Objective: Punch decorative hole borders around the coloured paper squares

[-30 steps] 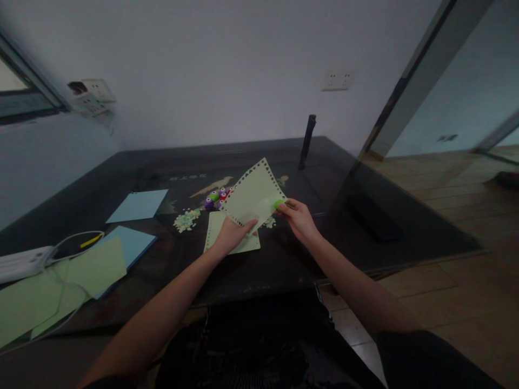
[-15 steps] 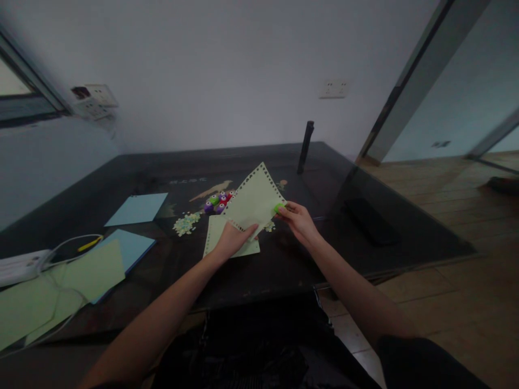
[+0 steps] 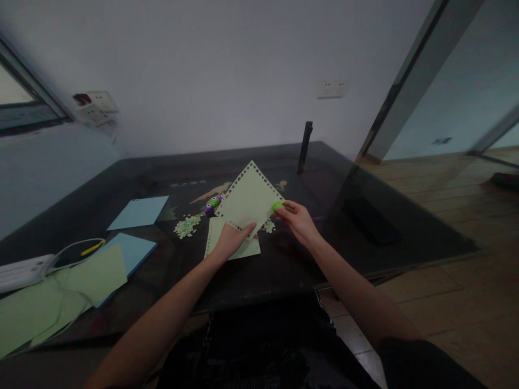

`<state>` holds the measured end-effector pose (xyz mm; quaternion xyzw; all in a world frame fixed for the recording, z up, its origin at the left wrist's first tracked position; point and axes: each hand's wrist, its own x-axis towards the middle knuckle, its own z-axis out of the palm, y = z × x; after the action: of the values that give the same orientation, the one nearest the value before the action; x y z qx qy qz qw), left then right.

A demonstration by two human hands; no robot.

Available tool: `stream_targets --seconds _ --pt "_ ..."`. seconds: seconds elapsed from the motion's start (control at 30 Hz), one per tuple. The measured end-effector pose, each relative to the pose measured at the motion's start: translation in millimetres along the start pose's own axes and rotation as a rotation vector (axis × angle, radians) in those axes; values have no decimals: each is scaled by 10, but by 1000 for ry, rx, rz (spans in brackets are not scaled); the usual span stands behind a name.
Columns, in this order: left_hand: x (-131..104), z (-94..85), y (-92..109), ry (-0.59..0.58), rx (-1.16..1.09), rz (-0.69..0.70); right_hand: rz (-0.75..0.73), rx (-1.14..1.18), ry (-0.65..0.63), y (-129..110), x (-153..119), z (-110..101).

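Note:
My left hand (image 3: 234, 239) grips the lower corner of a pale green paper sheet (image 3: 251, 197), thumb on top. Rows of small punched holes run along its edges. At the sheet's right corner, my right hand (image 3: 298, 219) is closed on a small bright green craft punch (image 3: 278, 206), which sits on the paper's edge. Beneath the raised sheet a second punched pale green sheet (image 3: 213, 237) lies on the table. Several purple and green craft punches (image 3: 210, 209) show behind the sheet, partly hidden by it. Paper confetti (image 3: 187, 226) is heaped to their left, with more confetti (image 3: 268, 226) under the punch.
Blue sheets (image 3: 140, 212) and pale green sheets (image 3: 105, 273) lie on the left of the dark table (image 3: 162, 281), near a white power strip (image 3: 24, 273) with a cable and a yellow pen (image 3: 92, 248). A black upright stick (image 3: 305, 148) stands at the back; a dark phone-like slab (image 3: 371, 221) lies right.
The held sheet has turned a little, its top corner shifting left and covering more of the craft punches. Both hands stay nearly in place, with the green punch still at the right corner.

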<state>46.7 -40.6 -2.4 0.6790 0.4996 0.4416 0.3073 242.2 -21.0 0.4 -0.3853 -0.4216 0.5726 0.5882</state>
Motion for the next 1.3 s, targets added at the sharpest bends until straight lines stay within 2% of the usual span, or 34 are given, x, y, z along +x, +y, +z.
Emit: stream_targets --seconds 0.33,0.57,0.8,1.3 --pt "4 -47 80 31 -16 -39 63 -3 -47 -17 -16 2" --pt "43 -99 25 100 -14 -59 107 -19 -168 -36 -46 -19" --pt "61 -109 -28 147 -35 -73 184 -48 -209 -17 -20 -65" --pt "58 -103 -16 112 -83 -72 328 -70 -212 -28 -13 -79"
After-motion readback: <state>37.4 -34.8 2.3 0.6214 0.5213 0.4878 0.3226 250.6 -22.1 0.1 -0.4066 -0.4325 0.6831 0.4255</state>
